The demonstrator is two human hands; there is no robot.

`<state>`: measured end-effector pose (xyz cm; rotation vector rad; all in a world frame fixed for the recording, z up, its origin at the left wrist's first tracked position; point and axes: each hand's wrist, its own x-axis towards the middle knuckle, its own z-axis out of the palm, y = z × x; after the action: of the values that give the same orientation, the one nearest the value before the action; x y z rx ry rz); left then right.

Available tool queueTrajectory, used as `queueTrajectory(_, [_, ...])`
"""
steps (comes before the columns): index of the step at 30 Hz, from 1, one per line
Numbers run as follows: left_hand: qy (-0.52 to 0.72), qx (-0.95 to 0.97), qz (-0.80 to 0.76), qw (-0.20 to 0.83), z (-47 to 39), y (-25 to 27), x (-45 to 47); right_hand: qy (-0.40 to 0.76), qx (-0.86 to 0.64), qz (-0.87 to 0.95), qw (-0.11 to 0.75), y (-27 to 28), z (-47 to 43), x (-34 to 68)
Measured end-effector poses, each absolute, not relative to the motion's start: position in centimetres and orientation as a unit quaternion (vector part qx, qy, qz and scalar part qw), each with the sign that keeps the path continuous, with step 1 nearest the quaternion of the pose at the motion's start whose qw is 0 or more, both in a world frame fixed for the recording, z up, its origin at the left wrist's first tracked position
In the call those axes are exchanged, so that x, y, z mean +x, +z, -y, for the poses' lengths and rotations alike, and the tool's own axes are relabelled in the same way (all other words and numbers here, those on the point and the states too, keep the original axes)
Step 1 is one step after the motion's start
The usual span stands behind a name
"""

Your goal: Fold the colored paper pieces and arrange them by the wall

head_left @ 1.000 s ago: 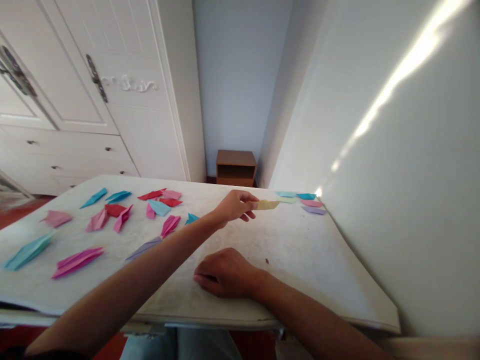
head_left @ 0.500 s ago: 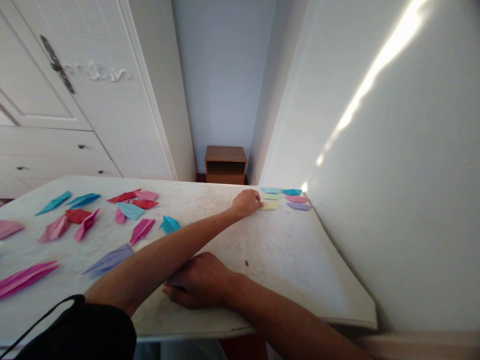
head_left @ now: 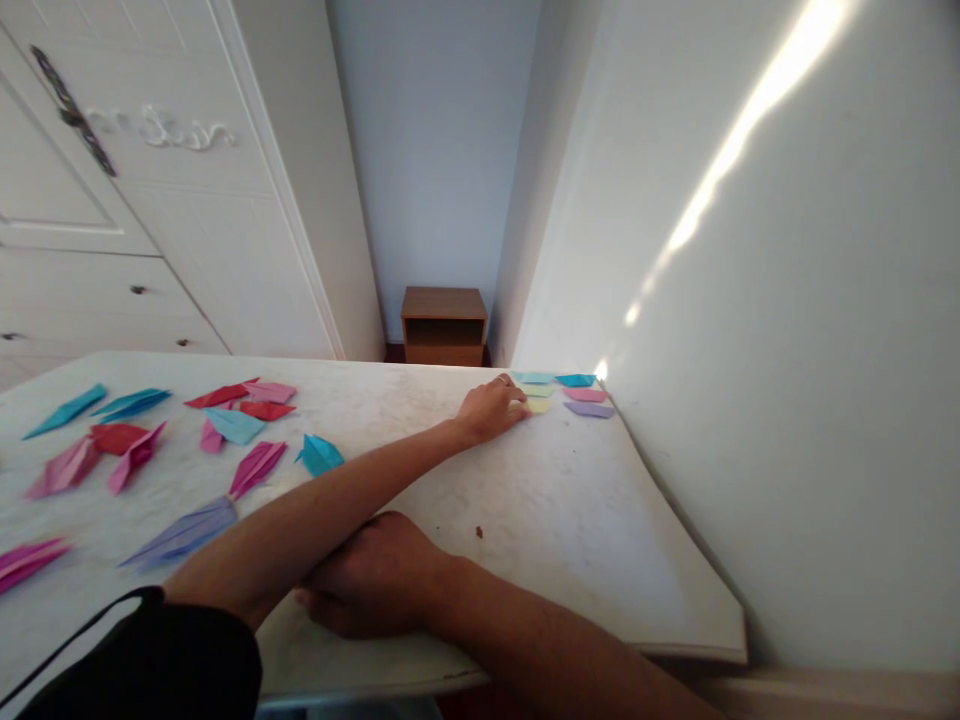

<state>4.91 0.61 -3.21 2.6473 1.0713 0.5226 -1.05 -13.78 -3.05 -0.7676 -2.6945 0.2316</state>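
Head cam: I've pale-yellow folded-paper strip nr far R corner of white surface, L hand fingers spread at it; R hand fingers, can't tell. Prob. light, creasable; grip ends.

Just right of my left hand I count six folded papers; left of it, three red ones, four blue, one purple, at least six pink. Beyond it, one brown cabinet.

Folded papers dot the white table.
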Motion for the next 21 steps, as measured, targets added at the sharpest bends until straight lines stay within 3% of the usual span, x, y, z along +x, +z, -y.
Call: queueTrajectory(21, [0.135,0.931,-0.334,0.051,-1.0,-3.4,6.1,0.060,-0.255,0.952,0.157,-3.6,13.7,-1.2])
